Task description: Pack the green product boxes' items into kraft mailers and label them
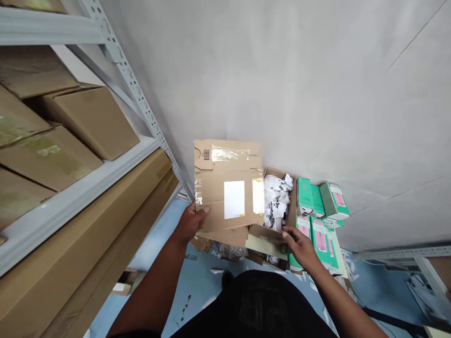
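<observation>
The metal shelving rack [105, 173] on my left is loaded with brown cartons [88, 117]. Against the wall, over the blue floor [197, 281], a flattened cardboard sheet [225, 188] stands tilted above an open carton [291, 211]. Green retail boxes [319, 206] sit just to the right, and crumpled paper [276, 199] lies inside the carton.

My left hand [190, 223] pinches the sheet's lower left corner, thumb on top. My right hand [299, 244] rests on the carton's front flap with its fingers loosely spread. One corner is a weak hold, so I'd steady the sheet further in and keep the carton braced.
</observation>
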Demonstrator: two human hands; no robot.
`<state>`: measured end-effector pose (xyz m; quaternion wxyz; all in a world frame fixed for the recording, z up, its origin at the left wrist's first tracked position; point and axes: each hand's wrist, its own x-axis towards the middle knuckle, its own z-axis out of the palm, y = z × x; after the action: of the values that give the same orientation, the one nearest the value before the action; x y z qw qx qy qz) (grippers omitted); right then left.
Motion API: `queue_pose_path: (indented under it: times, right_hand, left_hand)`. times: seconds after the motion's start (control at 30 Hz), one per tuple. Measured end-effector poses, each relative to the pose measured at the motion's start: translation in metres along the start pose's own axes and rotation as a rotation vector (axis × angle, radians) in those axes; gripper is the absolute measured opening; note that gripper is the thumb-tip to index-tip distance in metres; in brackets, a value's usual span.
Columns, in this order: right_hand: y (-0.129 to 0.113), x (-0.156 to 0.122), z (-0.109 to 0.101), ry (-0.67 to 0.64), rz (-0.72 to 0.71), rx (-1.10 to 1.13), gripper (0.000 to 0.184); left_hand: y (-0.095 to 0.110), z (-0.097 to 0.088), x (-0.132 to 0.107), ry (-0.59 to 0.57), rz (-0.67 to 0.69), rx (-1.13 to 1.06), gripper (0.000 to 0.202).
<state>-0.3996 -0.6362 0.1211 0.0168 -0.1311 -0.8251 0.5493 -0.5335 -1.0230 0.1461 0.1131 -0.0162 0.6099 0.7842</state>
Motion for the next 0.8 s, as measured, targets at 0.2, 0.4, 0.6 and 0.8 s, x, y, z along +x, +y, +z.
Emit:
queue_pose_path:
  times: [0.2,0.4,0.6,0.8]
  right_hand:
    - [-0.025,-0.009,-0.036,0.193,-0.035,0.381,0.066]
    - [0.010,-0.062,-0.105,0.678,0.060,0.592,0.049]
    - [0.087,-0.146,-0.187,0.849,0.148,0.674,0.037]
    - [0.175,-0.229,-0.268,1.036,0.248,0.799,0.036]
  left_hand:
    - [-0.001,0.091,-0.016,-0.406,-0.069,0.149,0.061]
    - [-0.030,0.198,-0.040,-0.913,0.001,0.358,0.056]
    - [-0.059,0.335,-0.091,-0.969,0.000,0.202,0.065]
    - [-0.141,0.458,-0.174,-1.088,-0.272,-0.026,0.070]
